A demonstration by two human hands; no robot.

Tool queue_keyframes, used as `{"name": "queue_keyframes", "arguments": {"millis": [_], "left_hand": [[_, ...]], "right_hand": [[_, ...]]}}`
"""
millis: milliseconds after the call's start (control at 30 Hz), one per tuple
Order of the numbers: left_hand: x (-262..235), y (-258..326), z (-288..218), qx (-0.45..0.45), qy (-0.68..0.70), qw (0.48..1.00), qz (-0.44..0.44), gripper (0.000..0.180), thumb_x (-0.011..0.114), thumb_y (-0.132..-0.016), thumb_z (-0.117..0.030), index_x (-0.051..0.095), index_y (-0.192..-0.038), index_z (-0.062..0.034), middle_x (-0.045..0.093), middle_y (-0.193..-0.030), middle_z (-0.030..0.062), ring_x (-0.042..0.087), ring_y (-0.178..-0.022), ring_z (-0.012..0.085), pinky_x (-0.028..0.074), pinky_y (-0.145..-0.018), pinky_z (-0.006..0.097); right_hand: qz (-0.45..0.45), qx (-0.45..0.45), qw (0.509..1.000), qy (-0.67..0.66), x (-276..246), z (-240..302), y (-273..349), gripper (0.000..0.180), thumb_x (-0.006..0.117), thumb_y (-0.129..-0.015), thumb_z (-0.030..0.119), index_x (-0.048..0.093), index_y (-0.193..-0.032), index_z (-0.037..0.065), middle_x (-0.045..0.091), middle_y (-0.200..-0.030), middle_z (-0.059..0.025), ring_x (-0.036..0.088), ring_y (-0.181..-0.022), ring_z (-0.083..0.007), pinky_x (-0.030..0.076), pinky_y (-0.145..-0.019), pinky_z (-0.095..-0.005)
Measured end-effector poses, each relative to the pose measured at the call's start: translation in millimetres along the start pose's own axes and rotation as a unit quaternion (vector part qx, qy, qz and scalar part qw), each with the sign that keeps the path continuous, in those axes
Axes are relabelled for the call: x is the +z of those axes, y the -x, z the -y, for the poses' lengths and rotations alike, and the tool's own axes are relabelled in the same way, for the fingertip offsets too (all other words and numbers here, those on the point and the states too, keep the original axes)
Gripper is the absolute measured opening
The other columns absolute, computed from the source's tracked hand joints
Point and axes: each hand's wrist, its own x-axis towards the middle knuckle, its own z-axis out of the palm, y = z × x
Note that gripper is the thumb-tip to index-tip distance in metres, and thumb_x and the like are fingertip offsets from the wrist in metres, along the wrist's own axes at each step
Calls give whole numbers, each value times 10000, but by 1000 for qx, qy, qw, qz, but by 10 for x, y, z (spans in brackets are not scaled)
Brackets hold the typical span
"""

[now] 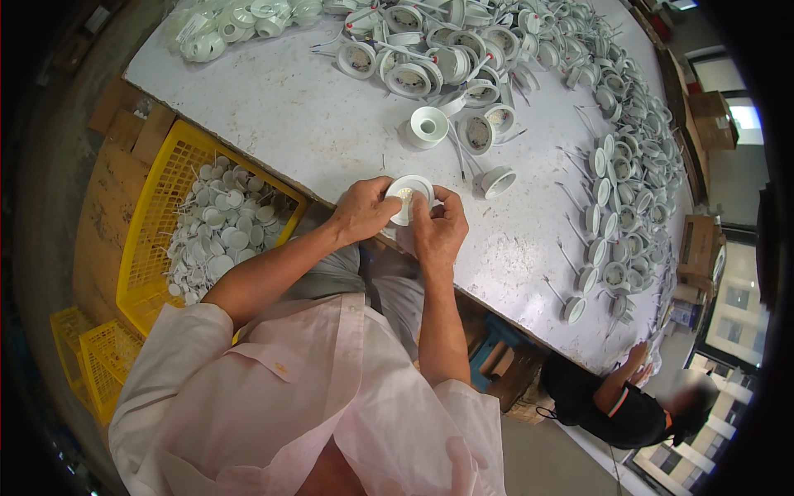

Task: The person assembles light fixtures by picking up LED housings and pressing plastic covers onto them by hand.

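A round white downlight housing with a pale inner disc is held between both hands at the near edge of the white table. My left hand grips its left rim, thumb on the face. Around the right side, my right hand is closed, its thumb pressed onto the inside. Just beyond stands a white ring-shaped lamp cup. Near it lie a housing with wires and a small white cup on its side.
Many white lamp housings with wires are heaped along the table's far and right sides. Bagged white parts lie at the far left. A yellow crate of small white discs stands left. Another person works at the right.
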Motion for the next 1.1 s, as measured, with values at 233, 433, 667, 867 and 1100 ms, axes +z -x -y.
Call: {"name": "queue_keyframes", "arguments": {"millis": [233,433,667,867,1100], "left_hand": [[44,-19,31,24,-36,999,-12,279,550,-837,-132,624,-1021,63,675,-841,103,599,-719,112,489,-643,274],[57,-27,-48,26,-93,995,-3,281,544,-851,-143,626,-1025,62,674,-843,93,597,-709,113,488,-629,276],[29,-19,-101,-1,58,997,42,339,574,-792,-198,642,-1000,61,649,-762,91,580,-654,125,465,-591,273],[-24,-27,-176,-16,134,987,89,319,566,-795,-102,601,-1063,67,600,-768,28,503,-607,59,413,-535,212],[42,-73,-115,4,197,963,183,238,556,-805,-90,603,-1004,33,588,-736,13,512,-601,69,415,-532,229]], "right_hand": [[-46,-79,992,90,9,-25,10,186,720,-763,100,625,-890,3,586,-727,-93,501,-546,-160,427,-519,-307],[-68,-100,987,102,15,-103,28,198,726,-757,104,621,-888,-1,580,-726,-94,504,-549,-167,434,-526,-309],[-4,28,999,24,-100,-58,27,218,675,-829,117,631,-984,-30,639,-816,-82,490,-562,-77,425,-513,-248],[-19,35,995,-90,-206,-115,2,364,665,-844,103,566,-1162,-44,636,-957,-79,535,-617,-71,465,-557,-223],[115,-282,945,117,-451,37,-17,831,841,-589,116,458,-1318,2,458,-1305,-211,464,-1177,-384,415,-976,-436]]}}
